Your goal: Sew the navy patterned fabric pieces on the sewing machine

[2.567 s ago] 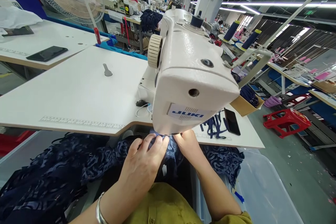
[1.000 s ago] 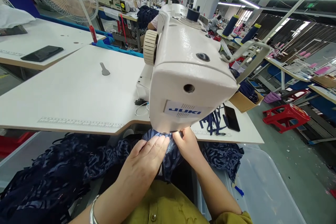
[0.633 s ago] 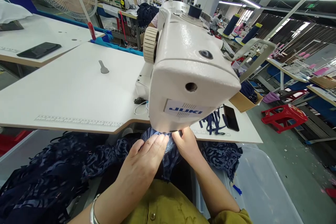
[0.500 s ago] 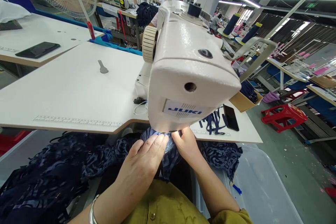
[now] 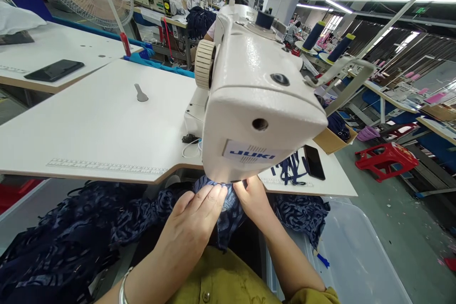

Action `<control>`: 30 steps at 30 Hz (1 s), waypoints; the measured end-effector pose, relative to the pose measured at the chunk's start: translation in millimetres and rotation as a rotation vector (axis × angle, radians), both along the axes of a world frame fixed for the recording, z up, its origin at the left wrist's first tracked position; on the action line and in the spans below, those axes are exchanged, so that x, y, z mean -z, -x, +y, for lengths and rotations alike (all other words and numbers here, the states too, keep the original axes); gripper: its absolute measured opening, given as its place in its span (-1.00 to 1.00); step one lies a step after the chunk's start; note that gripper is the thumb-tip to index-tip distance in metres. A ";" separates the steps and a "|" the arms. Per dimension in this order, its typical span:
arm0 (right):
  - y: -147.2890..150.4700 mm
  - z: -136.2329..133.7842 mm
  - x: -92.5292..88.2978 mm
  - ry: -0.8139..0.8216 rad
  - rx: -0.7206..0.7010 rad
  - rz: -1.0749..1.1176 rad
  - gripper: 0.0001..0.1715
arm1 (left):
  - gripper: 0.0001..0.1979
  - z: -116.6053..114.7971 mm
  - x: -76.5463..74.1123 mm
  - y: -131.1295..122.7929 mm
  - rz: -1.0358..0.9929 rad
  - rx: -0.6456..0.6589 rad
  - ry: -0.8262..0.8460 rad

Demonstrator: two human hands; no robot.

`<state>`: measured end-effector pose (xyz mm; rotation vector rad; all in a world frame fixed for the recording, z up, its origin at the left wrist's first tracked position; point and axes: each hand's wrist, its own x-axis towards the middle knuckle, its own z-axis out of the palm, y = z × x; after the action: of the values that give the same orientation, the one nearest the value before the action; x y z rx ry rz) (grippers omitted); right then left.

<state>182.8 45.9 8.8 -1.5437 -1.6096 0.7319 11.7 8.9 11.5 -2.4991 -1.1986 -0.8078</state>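
Note:
A white JUKI sewing machine (image 5: 263, 104) stands over the table edge, its head hiding the needle and presser foot. Beneath it lies dark blue patterned fabric (image 5: 230, 216), lit by a small lamp and hanging over the edge toward my lap. My left hand (image 5: 194, 216) rests on this fabric with its fingers stretched out flat, tips close to the machine head. On the other side, my right hand (image 5: 252, 197) pinches the fabric between thumb and fingers; the fingertips are partly hidden under the machine.
More patterned fabric (image 5: 71, 232) is heaped at the left, and another bunch (image 5: 302, 213) hangs at the right over a clear plastic bin (image 5: 359, 247). Dark blue strips (image 5: 292, 168) and a phone (image 5: 314, 162) lie right of the machine. A metal piece (image 5: 141, 94) lies on the white table (image 5: 107, 123).
The camera view has shifted very slightly. The fabric's lower corner hangs a little lower and its folds have changed; both hands stay nearly in place.

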 end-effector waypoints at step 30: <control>-29.9 -18.0 93.0 0.481 -0.352 0.701 -0.44 | -0.57 2.3 -6.4 17.0 0.109 0.221 -0.023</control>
<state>212.7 27.9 -84.2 -1.0989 -1.2104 1.7325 -5.3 11.2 17.9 -2.6506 -0.8845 -0.7193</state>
